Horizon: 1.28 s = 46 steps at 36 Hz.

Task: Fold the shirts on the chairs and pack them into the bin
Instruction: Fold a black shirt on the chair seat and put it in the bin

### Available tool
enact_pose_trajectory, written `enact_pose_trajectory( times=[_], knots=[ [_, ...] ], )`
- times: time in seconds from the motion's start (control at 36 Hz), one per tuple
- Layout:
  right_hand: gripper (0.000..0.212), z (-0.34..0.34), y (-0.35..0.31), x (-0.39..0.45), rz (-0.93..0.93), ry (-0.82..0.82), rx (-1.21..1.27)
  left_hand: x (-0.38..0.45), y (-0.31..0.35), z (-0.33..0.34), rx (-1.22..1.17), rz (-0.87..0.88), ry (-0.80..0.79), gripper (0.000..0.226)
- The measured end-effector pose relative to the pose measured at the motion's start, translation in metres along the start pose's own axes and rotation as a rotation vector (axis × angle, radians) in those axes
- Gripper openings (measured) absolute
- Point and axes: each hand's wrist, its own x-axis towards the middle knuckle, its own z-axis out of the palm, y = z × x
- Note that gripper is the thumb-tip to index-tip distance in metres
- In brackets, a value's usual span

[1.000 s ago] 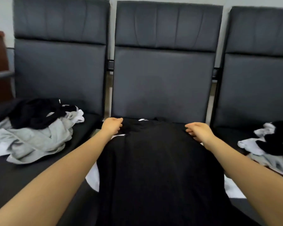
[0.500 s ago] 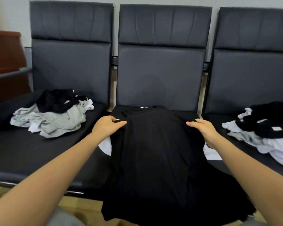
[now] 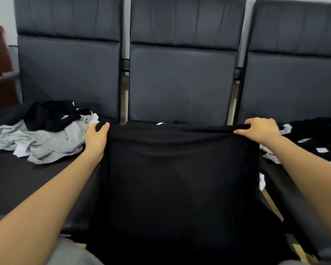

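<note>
Gripping the top edge of the black shirt (image 3: 180, 178), your left hand (image 3: 96, 137) and right hand (image 3: 260, 130) each pinch one corner, holding it stretched over the middle chair (image 3: 182, 77) seat. Shirt piles lie on the left chair (image 3: 69, 73) and right chair (image 3: 294, 81).

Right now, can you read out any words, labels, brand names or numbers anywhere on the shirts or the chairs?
None can be read.
White tag on the black shirt, at its far edge: too small and blurred.
White tags in the clothes pile on the right chair: blank or blurred.
Chairs: no markings visible.
</note>
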Motion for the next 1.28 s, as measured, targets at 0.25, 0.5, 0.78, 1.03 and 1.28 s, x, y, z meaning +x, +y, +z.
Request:
enact_pose_trajectory(
  times=[0.25,0.5,0.78,1.03,1.28],
  knots=[
    [0.023,0.069,-0.009,0.006,0.171,-0.135,0.477,-0.014,-0.019,0.009,0.418,-0.046,-0.062,0.036],
    [0.054,0.07,-0.01,-0.046,0.327,0.066,0.717,-0.042,-0.003,-0.01,0.448,-0.165,-0.119,0.035],
    [0.045,0.051,0.009,-0.139,0.335,-0.274,0.558,-0.105,0.021,-0.035,0.791,-0.278,-0.37,0.056],
    [0.019,0.043,0.01,-0.157,0.201,-0.14,0.421,-0.129,0.013,-0.051,0.464,-0.239,-0.429,0.021],
    [0.023,0.037,-0.004,-0.161,0.458,-0.095,1.143,-0.121,0.022,-0.065,-0.036,-0.46,-0.247,0.029]
  ],
)
